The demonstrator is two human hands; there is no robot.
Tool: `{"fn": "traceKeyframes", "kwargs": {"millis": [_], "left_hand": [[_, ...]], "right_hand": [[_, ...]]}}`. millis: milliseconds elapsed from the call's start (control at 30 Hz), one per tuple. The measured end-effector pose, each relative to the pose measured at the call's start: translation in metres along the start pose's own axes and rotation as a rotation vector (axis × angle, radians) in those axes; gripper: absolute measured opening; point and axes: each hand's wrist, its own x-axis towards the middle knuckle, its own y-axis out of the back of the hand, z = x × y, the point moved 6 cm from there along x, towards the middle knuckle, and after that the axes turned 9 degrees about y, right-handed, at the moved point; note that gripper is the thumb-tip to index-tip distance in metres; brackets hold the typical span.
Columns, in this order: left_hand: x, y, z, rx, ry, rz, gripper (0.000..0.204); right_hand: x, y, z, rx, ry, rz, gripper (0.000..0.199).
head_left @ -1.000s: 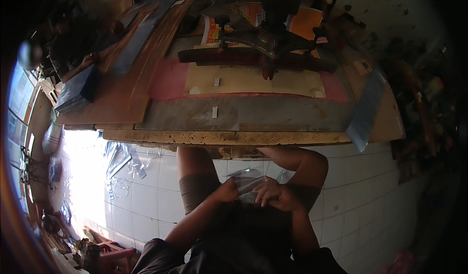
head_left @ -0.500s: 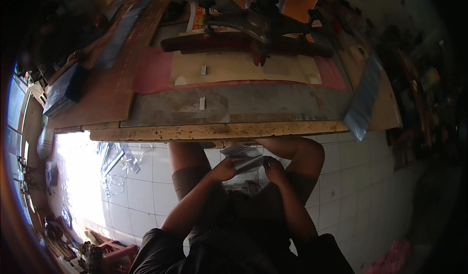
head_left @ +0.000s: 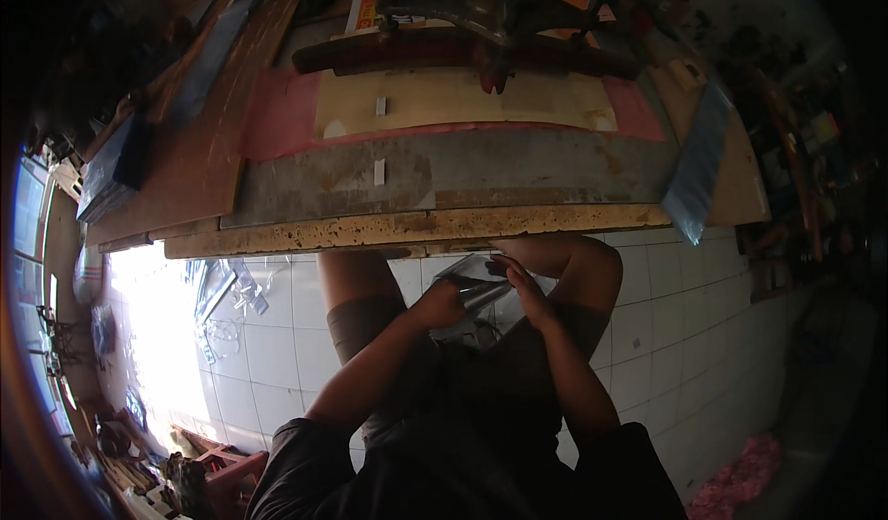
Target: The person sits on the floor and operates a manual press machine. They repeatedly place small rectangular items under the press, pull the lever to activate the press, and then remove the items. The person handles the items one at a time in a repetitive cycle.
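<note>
Between my knees, below the bench edge, is a shiny clear plastic sheet (head_left: pixel 474 268), partly folded. My left hand (head_left: pixel 438 305) is closed on its left side. My right hand (head_left: pixel 524 289) lies along the sheet's right side with fingers stretched out and touching it. On the bench above, a heavy metal press with a dark red bar (head_left: pixel 388 55) sits over a yellowish sheet (head_left: pixel 462 104) on pink cloth (head_left: pixel 277 117). Two small pale strips lie there, one on the yellowish sheet and one strip (head_left: pixel 379 172) on the grey board.
A stack of bluish plastic sheets (head_left: pixel 116 168) rests on the brown board (head_left: pixel 190 173) at left. Another bluish plastic strip (head_left: pixel 698 168) overhangs the bench's right corner. Plastic scraps (head_left: pixel 222 303) lie on the tiled floor, near red furniture (head_left: pixel 231 474). Pink material (head_left: pixel 740 478) is at lower right.
My right hand has gone from gripping the sheet's edge to lying on it with fingers stretched. The plastic sheet has shifted and tilted. The bench sits slightly higher in view.
</note>
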Motion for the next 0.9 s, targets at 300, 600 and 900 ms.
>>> {"fn": "traceKeyframes", "kwargs": {"millis": [300,600,900], "left_hand": [[-0.002,0.01,0.033,0.172,-0.058,0.138,0.055],[0.001,0.003,0.017,0.165,-0.135,0.156,0.06],[-0.001,-0.036,0.027,0.17,-0.245,-0.08,0.065]], "right_hand": [[-0.006,-0.006,0.017,-0.039,-0.07,-0.125,0.06],[-0.006,0.003,0.015,0.121,-0.224,-0.053,0.065],[-0.008,0.016,0.051,0.121,-0.486,0.201,0.076]]}}
